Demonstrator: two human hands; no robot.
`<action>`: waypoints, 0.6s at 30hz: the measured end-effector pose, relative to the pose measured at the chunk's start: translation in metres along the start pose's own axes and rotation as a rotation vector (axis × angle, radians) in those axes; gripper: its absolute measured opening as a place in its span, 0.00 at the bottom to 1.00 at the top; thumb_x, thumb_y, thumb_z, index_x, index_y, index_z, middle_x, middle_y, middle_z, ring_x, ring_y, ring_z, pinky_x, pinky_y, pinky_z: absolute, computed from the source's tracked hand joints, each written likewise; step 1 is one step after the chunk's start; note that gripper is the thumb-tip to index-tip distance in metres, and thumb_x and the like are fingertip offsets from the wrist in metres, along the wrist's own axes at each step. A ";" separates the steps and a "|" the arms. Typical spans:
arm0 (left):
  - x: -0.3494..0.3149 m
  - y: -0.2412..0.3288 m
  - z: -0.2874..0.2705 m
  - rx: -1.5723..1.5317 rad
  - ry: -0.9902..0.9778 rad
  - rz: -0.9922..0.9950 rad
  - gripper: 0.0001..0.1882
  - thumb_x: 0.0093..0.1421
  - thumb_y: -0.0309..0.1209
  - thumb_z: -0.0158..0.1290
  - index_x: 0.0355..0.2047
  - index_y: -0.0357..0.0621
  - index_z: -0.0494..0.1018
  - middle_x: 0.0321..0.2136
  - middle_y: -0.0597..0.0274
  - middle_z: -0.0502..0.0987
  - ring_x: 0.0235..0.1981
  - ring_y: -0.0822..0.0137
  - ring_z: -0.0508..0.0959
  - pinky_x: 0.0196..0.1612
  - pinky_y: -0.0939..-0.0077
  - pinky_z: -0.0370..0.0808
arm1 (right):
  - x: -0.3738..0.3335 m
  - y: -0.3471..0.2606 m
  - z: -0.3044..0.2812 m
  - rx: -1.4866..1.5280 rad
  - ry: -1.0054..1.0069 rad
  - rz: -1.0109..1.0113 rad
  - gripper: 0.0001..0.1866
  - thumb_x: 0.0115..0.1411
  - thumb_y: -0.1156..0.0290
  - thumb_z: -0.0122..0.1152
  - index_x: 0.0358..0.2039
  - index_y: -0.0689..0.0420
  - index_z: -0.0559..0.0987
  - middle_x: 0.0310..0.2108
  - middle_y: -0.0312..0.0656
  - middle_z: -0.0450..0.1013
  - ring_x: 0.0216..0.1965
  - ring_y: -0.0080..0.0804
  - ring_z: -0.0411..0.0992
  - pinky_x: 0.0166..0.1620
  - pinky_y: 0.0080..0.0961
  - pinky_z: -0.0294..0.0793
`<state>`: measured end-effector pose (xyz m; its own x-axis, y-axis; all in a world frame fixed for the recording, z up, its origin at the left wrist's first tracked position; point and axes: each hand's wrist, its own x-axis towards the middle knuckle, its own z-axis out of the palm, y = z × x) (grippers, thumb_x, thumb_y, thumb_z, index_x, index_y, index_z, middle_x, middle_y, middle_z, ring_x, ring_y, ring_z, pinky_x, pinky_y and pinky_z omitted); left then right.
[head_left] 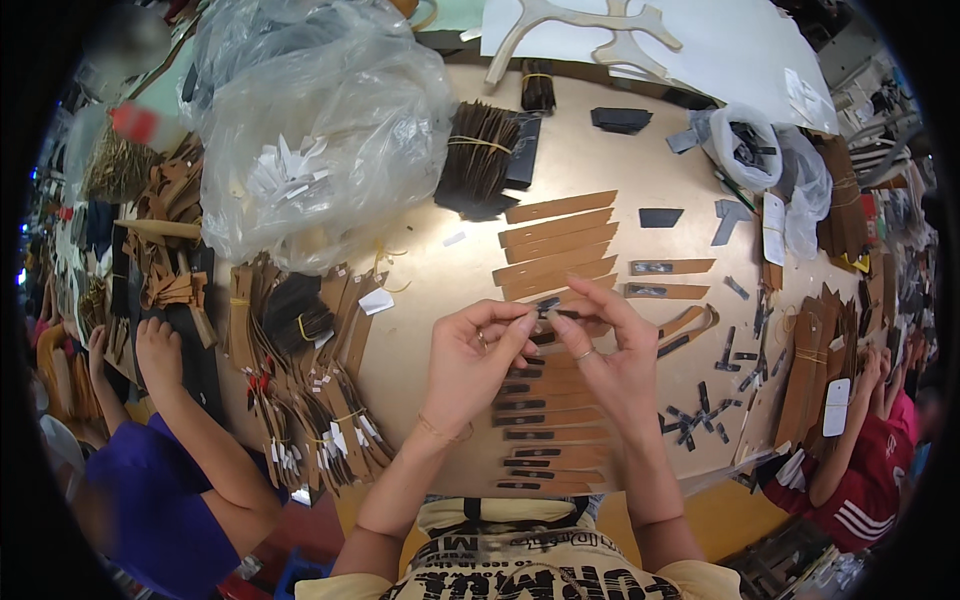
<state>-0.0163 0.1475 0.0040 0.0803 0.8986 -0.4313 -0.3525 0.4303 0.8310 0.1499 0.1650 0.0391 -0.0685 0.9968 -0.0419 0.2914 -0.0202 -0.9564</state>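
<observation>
Both hands meet over the middle of the table. My left hand (475,350) and my right hand (618,355) pinch a small dark strip (548,306) between their thumbs and fingers. Beneath them runs a column of brown strips (560,410), several with a short black piece at the left end. Above the hands, plain brown strips (555,238) lie in a slanted row. Right of these are two brown strips with dark pieces on them (668,267), and a bent brown strip (688,330) rests just beyond my right hand. The fingers partly hide the dark strip.
Small black pieces (700,415) lie scattered on the right. Large clear plastic bags (330,130) fill the far left, above tied brown bundles (320,400). A banded dark stack (478,150) stands far centre. Co-workers sit at both sides, a purple sleeve (150,500) at left.
</observation>
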 end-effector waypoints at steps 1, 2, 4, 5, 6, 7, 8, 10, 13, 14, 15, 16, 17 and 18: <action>0.002 0.000 0.001 0.098 0.056 0.029 0.11 0.66 0.26 0.58 0.43 0.28 0.79 0.30 0.62 0.81 0.27 0.77 0.79 0.30 0.85 0.76 | 0.003 0.003 0.002 -0.014 0.001 0.015 0.20 0.61 0.78 0.66 0.54 0.61 0.79 0.35 0.39 0.81 0.36 0.21 0.76 0.42 0.19 0.74; 0.003 0.001 0.003 0.198 0.110 0.056 0.09 0.65 0.25 0.59 0.41 0.29 0.80 0.28 0.63 0.81 0.26 0.78 0.78 0.28 0.84 0.74 | 0.006 0.006 0.003 -0.067 0.012 -0.001 0.20 0.61 0.78 0.67 0.54 0.61 0.79 0.35 0.39 0.81 0.36 0.21 0.76 0.42 0.19 0.75; 0.007 0.001 0.007 0.376 0.208 0.170 0.06 0.64 0.24 0.59 0.37 0.31 0.81 0.26 0.63 0.80 0.23 0.79 0.77 0.26 0.83 0.72 | 0.014 0.012 0.006 -0.171 0.035 -0.038 0.21 0.60 0.78 0.67 0.55 0.60 0.79 0.35 0.40 0.82 0.36 0.22 0.77 0.41 0.21 0.76; 0.009 0.002 0.009 0.456 0.254 0.259 0.05 0.63 0.24 0.60 0.35 0.32 0.82 0.25 0.62 0.80 0.21 0.78 0.75 0.25 0.82 0.71 | 0.016 0.014 0.008 -0.231 0.038 -0.061 0.21 0.59 0.78 0.67 0.54 0.60 0.80 0.34 0.40 0.82 0.36 0.22 0.78 0.41 0.21 0.76; 0.011 0.002 0.011 0.535 0.297 0.349 0.04 0.62 0.23 0.60 0.34 0.33 0.82 0.24 0.61 0.80 0.19 0.78 0.74 0.24 0.81 0.70 | 0.018 0.015 0.009 -0.291 0.043 -0.085 0.20 0.59 0.79 0.67 0.53 0.60 0.80 0.34 0.40 0.82 0.36 0.22 0.78 0.41 0.21 0.77; 0.013 0.002 0.013 0.574 0.317 0.360 0.04 0.61 0.23 0.61 0.34 0.33 0.82 0.24 0.60 0.79 0.18 0.76 0.74 0.23 0.79 0.69 | 0.019 0.017 0.010 -0.352 0.047 -0.109 0.20 0.59 0.79 0.67 0.52 0.60 0.81 0.34 0.40 0.82 0.36 0.23 0.78 0.41 0.22 0.77; 0.016 0.002 0.015 0.612 0.337 0.371 0.04 0.60 0.23 0.61 0.34 0.34 0.82 0.24 0.58 0.79 0.17 0.75 0.73 0.23 0.78 0.69 | 0.020 0.018 0.012 -0.337 0.052 -0.073 0.19 0.58 0.80 0.67 0.52 0.61 0.80 0.33 0.40 0.82 0.36 0.23 0.78 0.41 0.21 0.77; 0.018 0.003 0.017 0.661 0.370 0.390 0.04 0.59 0.23 0.62 0.34 0.34 0.82 0.23 0.57 0.79 0.16 0.72 0.72 0.23 0.76 0.69 | 0.023 0.019 0.014 -0.305 0.062 -0.007 0.18 0.58 0.80 0.67 0.50 0.62 0.80 0.32 0.40 0.81 0.35 0.23 0.78 0.41 0.21 0.77; 0.017 0.002 0.018 0.687 0.399 0.393 0.04 0.58 0.23 0.63 0.33 0.34 0.81 0.23 0.56 0.79 0.16 0.70 0.72 0.23 0.75 0.70 | 0.027 0.021 0.015 -0.184 0.073 0.068 0.18 0.58 0.81 0.67 0.49 0.63 0.78 0.31 0.40 0.81 0.35 0.22 0.78 0.41 0.20 0.77; 0.017 0.002 0.018 0.689 0.403 0.386 0.04 0.58 0.24 0.63 0.32 0.34 0.81 0.23 0.56 0.79 0.16 0.70 0.73 0.23 0.74 0.70 | 0.028 0.022 0.016 -0.194 0.068 0.072 0.18 0.58 0.81 0.67 0.49 0.64 0.77 0.31 0.40 0.81 0.35 0.22 0.78 0.41 0.20 0.77; 0.017 0.001 0.018 0.694 0.406 0.379 0.04 0.58 0.24 0.63 0.32 0.34 0.81 0.24 0.56 0.78 0.16 0.70 0.73 0.23 0.74 0.70 | 0.028 0.023 0.016 -0.202 0.063 0.062 0.18 0.58 0.81 0.67 0.50 0.64 0.76 0.31 0.40 0.81 0.35 0.22 0.78 0.41 0.20 0.77; 0.017 0.001 0.018 0.700 0.408 0.373 0.05 0.58 0.24 0.63 0.32 0.34 0.80 0.24 0.55 0.78 0.16 0.69 0.73 0.23 0.74 0.70 | 0.028 0.023 0.016 -0.210 0.058 0.053 0.19 0.58 0.81 0.67 0.50 0.64 0.75 0.31 0.40 0.80 0.34 0.22 0.77 0.41 0.20 0.77; 0.018 0.000 0.018 0.708 0.410 0.367 0.05 0.58 0.24 0.63 0.32 0.35 0.80 0.24 0.55 0.78 0.16 0.69 0.73 0.23 0.73 0.70 | 0.029 0.024 0.016 -0.211 0.060 0.050 0.19 0.58 0.82 0.67 0.50 0.65 0.75 0.30 0.40 0.80 0.34 0.22 0.77 0.41 0.19 0.77; 0.019 -0.001 0.018 0.721 0.410 0.371 0.05 0.58 0.24 0.63 0.32 0.35 0.80 0.24 0.55 0.78 0.16 0.69 0.73 0.23 0.73 0.71 | 0.029 0.025 0.017 -0.212 0.063 0.047 0.19 0.58 0.82 0.67 0.50 0.65 0.75 0.30 0.40 0.80 0.34 0.22 0.77 0.41 0.19 0.77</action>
<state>0.0025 0.1652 0.0010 -0.3091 0.9485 -0.0691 0.3902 0.1928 0.9003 0.1394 0.1919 0.0094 0.0077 0.9982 -0.0600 0.4876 -0.0561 -0.8713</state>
